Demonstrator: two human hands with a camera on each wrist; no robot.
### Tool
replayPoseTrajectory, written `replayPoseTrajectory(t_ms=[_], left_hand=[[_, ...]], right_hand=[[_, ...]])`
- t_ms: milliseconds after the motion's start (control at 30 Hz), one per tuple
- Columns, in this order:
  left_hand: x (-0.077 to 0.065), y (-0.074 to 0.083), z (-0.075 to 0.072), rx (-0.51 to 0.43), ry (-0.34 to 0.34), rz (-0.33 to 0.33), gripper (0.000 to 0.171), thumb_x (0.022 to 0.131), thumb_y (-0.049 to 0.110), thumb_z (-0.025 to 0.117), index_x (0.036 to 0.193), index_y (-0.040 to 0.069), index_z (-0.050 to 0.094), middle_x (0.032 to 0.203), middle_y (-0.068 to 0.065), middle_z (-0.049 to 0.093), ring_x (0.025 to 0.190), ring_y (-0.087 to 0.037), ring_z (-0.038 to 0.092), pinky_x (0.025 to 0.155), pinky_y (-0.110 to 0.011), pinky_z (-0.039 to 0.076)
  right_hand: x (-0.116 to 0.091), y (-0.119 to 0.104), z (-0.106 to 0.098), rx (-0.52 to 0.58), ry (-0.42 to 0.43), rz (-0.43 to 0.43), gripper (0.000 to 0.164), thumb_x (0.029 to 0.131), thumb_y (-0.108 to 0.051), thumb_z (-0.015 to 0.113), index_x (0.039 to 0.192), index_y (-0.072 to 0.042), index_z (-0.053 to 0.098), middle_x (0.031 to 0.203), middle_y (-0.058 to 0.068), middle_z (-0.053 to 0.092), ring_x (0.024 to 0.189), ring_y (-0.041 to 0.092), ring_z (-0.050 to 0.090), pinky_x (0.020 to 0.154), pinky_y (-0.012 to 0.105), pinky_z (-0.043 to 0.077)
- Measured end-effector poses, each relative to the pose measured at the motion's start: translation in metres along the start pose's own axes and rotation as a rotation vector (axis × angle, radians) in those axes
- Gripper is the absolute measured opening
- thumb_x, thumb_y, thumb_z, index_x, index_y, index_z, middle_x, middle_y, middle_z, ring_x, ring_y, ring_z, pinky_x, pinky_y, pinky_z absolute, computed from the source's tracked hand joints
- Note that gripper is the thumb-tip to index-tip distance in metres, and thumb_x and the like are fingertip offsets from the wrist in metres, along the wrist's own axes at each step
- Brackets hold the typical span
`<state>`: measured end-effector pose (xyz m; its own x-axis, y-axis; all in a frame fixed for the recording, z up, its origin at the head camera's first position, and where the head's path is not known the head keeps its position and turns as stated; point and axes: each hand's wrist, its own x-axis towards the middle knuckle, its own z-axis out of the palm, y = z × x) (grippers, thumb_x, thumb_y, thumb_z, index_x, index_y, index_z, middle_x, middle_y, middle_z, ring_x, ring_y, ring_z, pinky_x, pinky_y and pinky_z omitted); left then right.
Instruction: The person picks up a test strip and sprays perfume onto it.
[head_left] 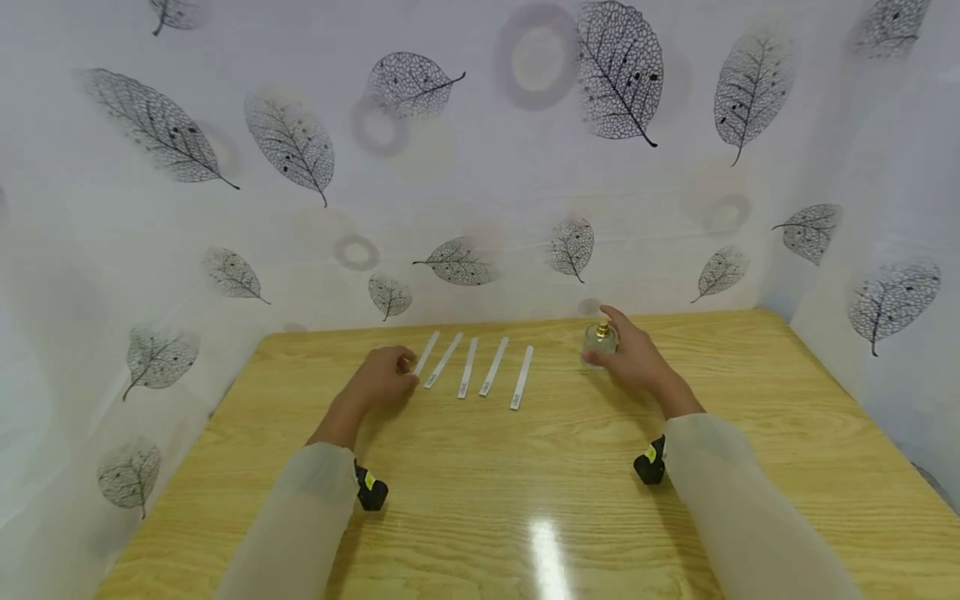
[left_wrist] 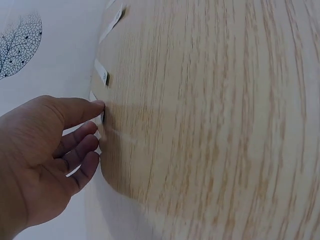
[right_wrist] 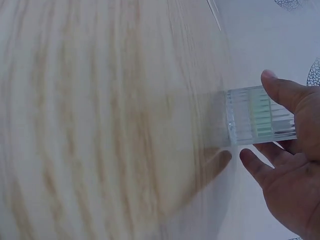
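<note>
Several narrow white paper strips (head_left: pixel 494 367) lie in a row near the table's far edge, each with small dark print at its near end. My left hand (head_left: pixel 385 375) is at the leftmost strip (head_left: pixel 427 352), thumb tip right at its printed end, the other fingers bent. Whether it pinches the strip, I cannot tell. To the right of the row, my right hand (head_left: pixel 633 354) holds a clear perfume bottle (head_left: pixel 597 343) with a gold neck, thumb on one side and fingers round the other. In the right wrist view, the ribbed glass bottle (right_wrist: pixel 245 117) shows pale green inside.
The wooden table (head_left: pixel 480 483) ends at a pale curtain (head_left: pixel 480 192) printed with dark leaves, which also closes in both sides. Black wrist cameras (head_left: pixel 371 489) are strapped below each sleeve. A bright light reflection lies on the table's near part.
</note>
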<state>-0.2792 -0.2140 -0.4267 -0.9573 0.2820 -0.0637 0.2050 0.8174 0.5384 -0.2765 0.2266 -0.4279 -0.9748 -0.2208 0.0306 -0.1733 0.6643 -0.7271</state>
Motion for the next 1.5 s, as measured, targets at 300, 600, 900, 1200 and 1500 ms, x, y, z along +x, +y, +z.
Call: replayPoseTrajectory(t_ms=[300, 600, 900, 1200, 1500], left_hand=[[0.003, 0.003, -0.002, -0.068, 0.042, -0.104, 0.037, 0.094, 0.008, 0.072, 0.128, -0.005, 0.064, 0.112, -0.018, 0.069, 0.105, -0.033, 0.065, 0.089, -0.044, 0.056], [0.007, 0.007, -0.003, -0.094, 0.068, -0.172, 0.034, 0.089, 0.005, 0.076, 0.120, -0.006, 0.068, 0.106, -0.018, 0.071, 0.098, -0.030, 0.066, 0.083, -0.039, 0.057], [0.006, 0.010, -0.002, -0.118, 0.079, -0.190, 0.027, 0.089, 0.004, 0.076, 0.114, -0.005, 0.070, 0.105, -0.017, 0.071, 0.099, -0.031, 0.066, 0.088, -0.041, 0.056], [0.004, 0.009, 0.001, -0.155, 0.090, -0.234, 0.031, 0.089, 0.004, 0.076, 0.118, -0.005, 0.068, 0.110, -0.018, 0.071, 0.103, -0.033, 0.066, 0.090, -0.042, 0.056], [0.001, 0.010, 0.001, -0.142, 0.109, -0.223, 0.030, 0.088, 0.003, 0.074, 0.117, -0.004, 0.070, 0.108, -0.018, 0.072, 0.102, -0.033, 0.068, 0.088, -0.043, 0.057]], right_hand=[[0.003, -0.005, 0.004, 0.094, 0.027, 0.022, 0.090, 0.098, -0.019, 0.072, 0.164, -0.007, 0.012, 0.156, 0.033, 0.033, 0.139, 0.051, 0.039, 0.113, 0.067, 0.032], [0.007, -0.005, 0.004, 0.064, 0.027, 0.029, 0.099, 0.090, -0.029, 0.081, 0.164, -0.008, 0.018, 0.153, 0.034, 0.037, 0.136, 0.051, 0.041, 0.110, 0.067, 0.037], [0.009, -0.002, 0.011, 0.060, -0.005, 0.031, 0.093, 0.089, -0.034, 0.082, 0.160, -0.006, 0.028, 0.159, 0.029, 0.031, 0.145, 0.051, 0.030, 0.112, 0.067, 0.033], [0.008, -0.004, 0.015, 0.151, 0.004, -0.003, 0.093, 0.092, -0.021, 0.080, 0.162, -0.010, 0.020, 0.157, 0.031, 0.033, 0.143, 0.049, 0.035, 0.112, 0.067, 0.034], [0.006, -0.008, 0.020, 0.198, -0.009, -0.038, 0.071, 0.105, -0.024, 0.062, 0.146, -0.013, 0.005, 0.132, 0.032, 0.039, 0.110, 0.043, 0.057, 0.095, 0.052, 0.046]])
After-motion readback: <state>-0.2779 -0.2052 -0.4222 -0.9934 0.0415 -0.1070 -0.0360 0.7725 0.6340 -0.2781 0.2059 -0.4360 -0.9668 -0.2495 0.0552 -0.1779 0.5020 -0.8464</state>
